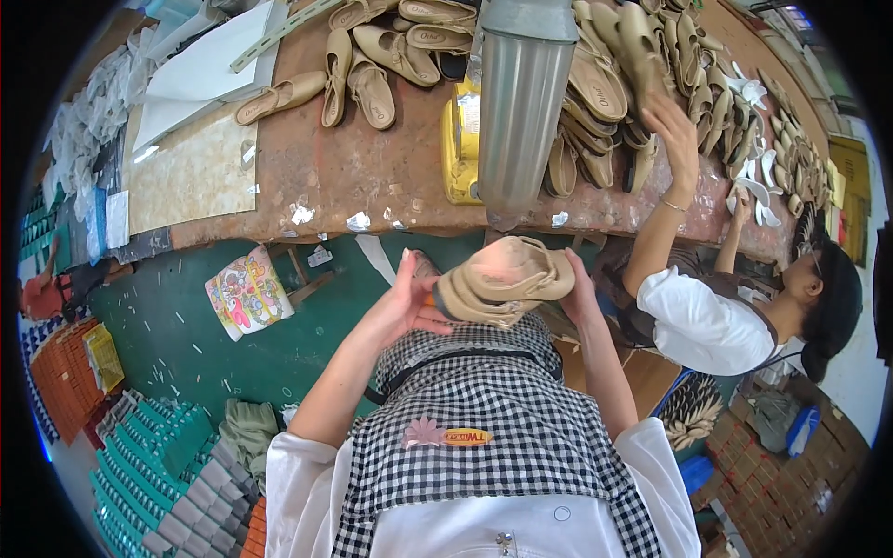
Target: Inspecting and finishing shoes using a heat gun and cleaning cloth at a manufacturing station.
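In front of my apron are beige strapped shoes [510, 286], one stacked on another, tilted and lit pinkish on top. My right hand [579, 286] is closed around their right end. At the left end, my left hand [411, 299] has its thumb raised off the shoes and its fingers stretched against their lower edge. Just beyond them, a grey metal cylinder [526, 121] stands at the edge of the brown worktable [326, 186].
Loose beige shoes [372, 88] lie left of the cylinder, beside a yellow device [460, 139]; stacked shoes [595, 88] crowd its right. A co-worker in white [712, 321] reaches among them. A patterned stool [249, 290] and teal racks [153, 456] stand left.
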Demonstrator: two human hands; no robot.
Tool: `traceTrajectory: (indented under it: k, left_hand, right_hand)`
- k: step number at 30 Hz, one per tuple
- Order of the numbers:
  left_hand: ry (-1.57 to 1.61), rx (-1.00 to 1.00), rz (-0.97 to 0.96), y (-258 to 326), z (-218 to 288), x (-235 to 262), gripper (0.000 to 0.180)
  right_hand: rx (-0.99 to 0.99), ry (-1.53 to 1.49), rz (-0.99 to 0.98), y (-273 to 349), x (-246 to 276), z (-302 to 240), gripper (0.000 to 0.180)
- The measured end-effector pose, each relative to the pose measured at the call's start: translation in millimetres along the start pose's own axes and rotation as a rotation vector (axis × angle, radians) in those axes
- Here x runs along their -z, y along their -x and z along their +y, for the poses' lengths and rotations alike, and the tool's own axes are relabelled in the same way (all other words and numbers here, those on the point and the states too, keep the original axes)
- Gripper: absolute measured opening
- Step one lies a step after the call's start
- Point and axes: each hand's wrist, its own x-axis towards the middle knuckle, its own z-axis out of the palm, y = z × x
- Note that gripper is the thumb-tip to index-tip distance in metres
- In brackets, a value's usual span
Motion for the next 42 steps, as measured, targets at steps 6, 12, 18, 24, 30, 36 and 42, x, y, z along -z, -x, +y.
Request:
traceTrajectory:
  k: [6, 12, 18, 24, 30, 36, 42]
  left_hand:
    - [-0.029, 0.024, 0.109, 11, -23, 24, 0.06]
    - [0.319, 0.114, -0.004, -4, -46, 5, 0.056]
    - [0.39, 0.13, -0.12, -21, -46, 10, 0.058]
    - [0.406, 0.096, -0.102, -30, -26, 16, 0.064]
    - [0.609, 0.131, -0.318, -26, -7, 6, 0.066]
    - [0.603, 0.172, -0.407, -22, -6, -18, 0.065]
    - [0.017, 0.031, -0.239, 0, -4, -43, 0.066]
  right_hand:
    - [0.345, 0.503, -0.288, -6, -35, -13, 0.033]
    - [0.464, 0.262, -0.343, 7, -47, -32, 0.035]
    - [0.529, 0.762, 0.037, 43, -34, -75, 0.028]
    - [0.701, 0.12, 0.229, 59, 52, -116, 0.028]
    - [0.724, 0.128, 0.224, 79, 59, -127, 0.033]
    - [0.779, 0.157, 0.08, 75, 39, -131, 0.034]
    - [0.583, 0.47, -0.251, 58, 0, -109, 0.058]
